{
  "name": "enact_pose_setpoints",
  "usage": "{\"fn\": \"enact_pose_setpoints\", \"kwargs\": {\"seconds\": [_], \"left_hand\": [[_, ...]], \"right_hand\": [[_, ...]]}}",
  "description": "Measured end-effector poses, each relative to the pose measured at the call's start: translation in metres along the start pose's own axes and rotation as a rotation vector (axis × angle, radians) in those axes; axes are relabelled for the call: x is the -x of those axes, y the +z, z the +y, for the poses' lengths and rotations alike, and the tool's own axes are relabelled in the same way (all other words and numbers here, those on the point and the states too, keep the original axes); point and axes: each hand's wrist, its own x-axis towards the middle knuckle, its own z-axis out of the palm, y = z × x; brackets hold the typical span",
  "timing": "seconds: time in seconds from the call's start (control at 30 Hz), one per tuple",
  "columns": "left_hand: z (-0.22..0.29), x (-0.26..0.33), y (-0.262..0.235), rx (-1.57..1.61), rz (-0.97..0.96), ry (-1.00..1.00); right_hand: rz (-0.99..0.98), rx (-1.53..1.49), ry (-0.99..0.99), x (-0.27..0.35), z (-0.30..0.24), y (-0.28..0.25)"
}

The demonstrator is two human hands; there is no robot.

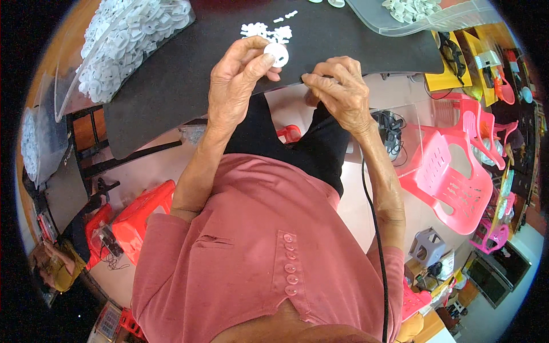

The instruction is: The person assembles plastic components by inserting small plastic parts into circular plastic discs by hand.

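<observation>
My left hand (237, 80) is closed, pinching a round white plastic disc (278, 55) between thumb and fingers above the dark table (189, 74). The disc has a small slot in its face. To its right, my right hand (342, 91) has its thumb and forefinger pressed together at the table's near edge. Whatever might be between those fingertips is too small to make out. Just beyond the disc lies a small heap of white plastic pieces (263, 31), with a couple of loose ones (290, 14) farther off.
At the far left, a clear bin (66, 94) is heaped with white round parts (128, 46). Another clear tub (394, 27) with white pieces stands at the far right. Pink chairs (443, 171) are on the right, a red stool (146, 214) on the left. A black cable (374, 228) runs along my right arm.
</observation>
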Motion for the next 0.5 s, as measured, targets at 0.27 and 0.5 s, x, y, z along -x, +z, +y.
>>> {"fn": "enact_pose_setpoints", "kwargs": {"seconds": [0.27, 0.5], "left_hand": [[0.001, -0.001, 0.001, 0.030, -0.018, 0.013], [0.004, -0.001, 0.001, 0.126, -0.024, -0.009]], "right_hand": [[0.102, -0.286, 0.298, -0.017, -0.022, 0.001], [0.196, -0.773, 0.756, -0.053, -0.046, -0.001]]}}
